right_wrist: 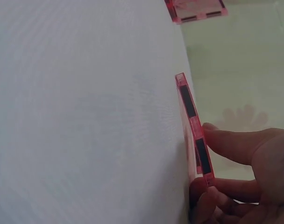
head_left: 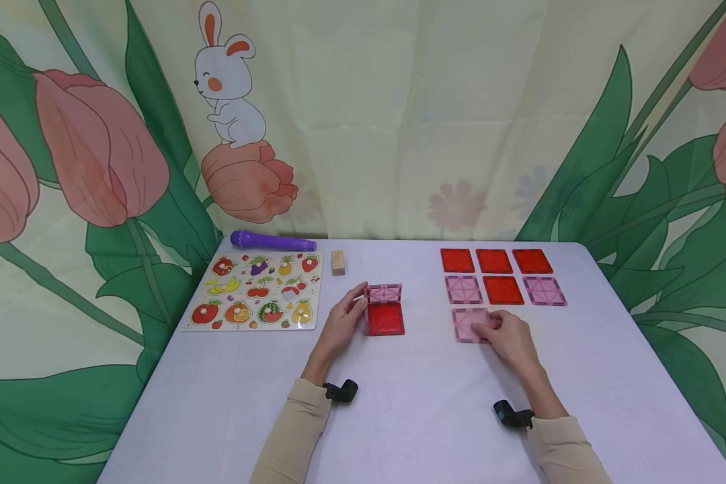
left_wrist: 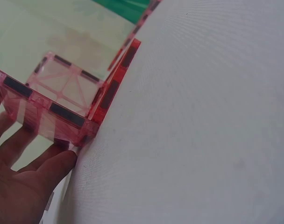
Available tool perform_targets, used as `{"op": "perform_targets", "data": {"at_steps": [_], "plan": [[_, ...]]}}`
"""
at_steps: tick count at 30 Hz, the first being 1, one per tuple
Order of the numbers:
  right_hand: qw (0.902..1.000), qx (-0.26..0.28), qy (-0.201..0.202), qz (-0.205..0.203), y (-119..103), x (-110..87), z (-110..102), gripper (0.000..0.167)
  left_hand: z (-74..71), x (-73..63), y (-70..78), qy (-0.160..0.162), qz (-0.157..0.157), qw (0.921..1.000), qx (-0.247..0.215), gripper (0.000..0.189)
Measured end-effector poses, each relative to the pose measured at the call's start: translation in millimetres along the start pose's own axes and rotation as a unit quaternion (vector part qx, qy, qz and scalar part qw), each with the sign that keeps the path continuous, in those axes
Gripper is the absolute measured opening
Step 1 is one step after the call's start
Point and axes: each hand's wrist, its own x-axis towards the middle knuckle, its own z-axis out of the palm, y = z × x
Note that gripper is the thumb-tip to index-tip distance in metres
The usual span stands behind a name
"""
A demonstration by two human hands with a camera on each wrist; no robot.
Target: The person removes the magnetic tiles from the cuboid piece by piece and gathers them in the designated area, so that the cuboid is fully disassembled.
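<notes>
A red magnetic tile (head_left: 386, 319) lies flat mid-table, with a pink magnetic tile (head_left: 384, 293) upright along its far edge. A second pink tile (left_wrist: 41, 112) stands at its left side. My left hand (head_left: 341, 326) rests against this tile's outer face, fingers spread and showing through the clear plastic, thumb by its bottom corner. My right hand (head_left: 514, 339) pinches another pink tile (head_left: 468, 325) at its right edge; in the right wrist view the thumb lies on the upper face and the fingers are under the lower corner, close over the table.
Flat red tiles (head_left: 499, 290) and pink tiles (head_left: 544, 291) form rows at the back right. A fruit picture board (head_left: 251, 292) lies at the left, with a purple toy microphone (head_left: 272, 241) behind it. A small wooden block (head_left: 337, 263) stands near the back edge.
</notes>
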Motion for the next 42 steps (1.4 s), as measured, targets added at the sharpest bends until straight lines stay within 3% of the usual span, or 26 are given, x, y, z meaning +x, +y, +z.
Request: {"op": "perform_targets", "data": {"at_steps": [10, 20, 30, 42], "plan": [[0.9995, -0.029, 0.010, -0.002, -2, -1.3, -2, 0.054, 0.4, 0.7, 0.0, -0.002, -0.003, 1.0000, -0.003, 0.053], [0.9995, -0.029, -0.010, 0.003, -8, 4.3, -12, 0.059, 0.5, 0.7, -0.8, 0.000, -0.010, 0.9999, -0.004, 0.050], [0.9993, -0.014, -0.004, -0.033, -47, 17.2, -9, 0.059, 0.3, 0.1, -1.1, 0.003, -0.011, 0.9999, -0.005, 0.051], [0.9972, 0.023, -0.016, -0.070, -92, 29.1, 19, 0.060, 0.6, 0.6, -0.8, 0.011, -0.010, 0.9998, -0.011, 0.053]]}}
